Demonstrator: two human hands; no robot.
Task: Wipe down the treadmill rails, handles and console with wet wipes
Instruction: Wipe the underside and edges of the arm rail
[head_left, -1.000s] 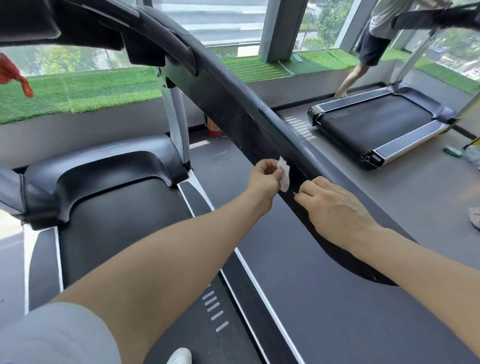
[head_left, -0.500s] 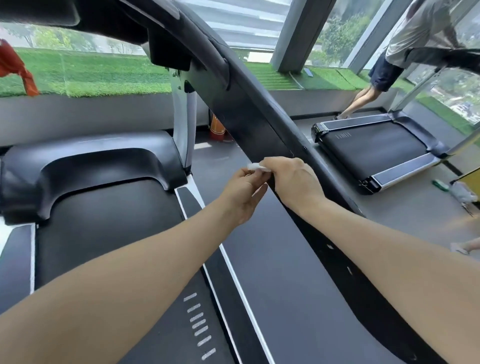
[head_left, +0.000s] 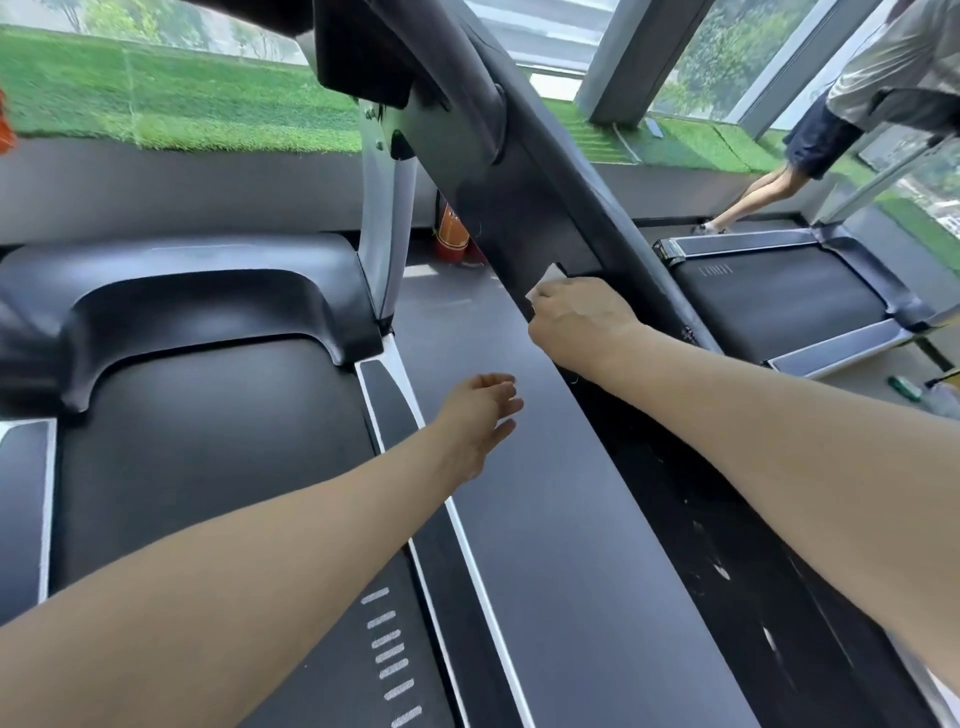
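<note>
A black treadmill handrail (head_left: 524, 171) slants from the upper middle down to the lower right. My right hand (head_left: 576, 317) is closed on a white wet wipe (head_left: 545, 278) and presses it against the inner side of that rail. Only a corner of the wipe shows above my fingers. My left hand (head_left: 480, 415) hovers lower and to the left, fingers loosely apart, holding nothing. The treadmill's black belt (head_left: 197, 457) and motor cover (head_left: 182, 306) lie below on the left.
A second treadmill (head_left: 779, 296) stands at the right, with another person's legs (head_left: 753, 197) behind it. A red fire extinguisher (head_left: 449, 234) sits on the floor by the silver upright (head_left: 384, 228). Green turf and windows run along the back.
The wipe passed from my left hand to my right hand. My left hand dropped away empty, and my right hand moved up the rail with the wipe.
</note>
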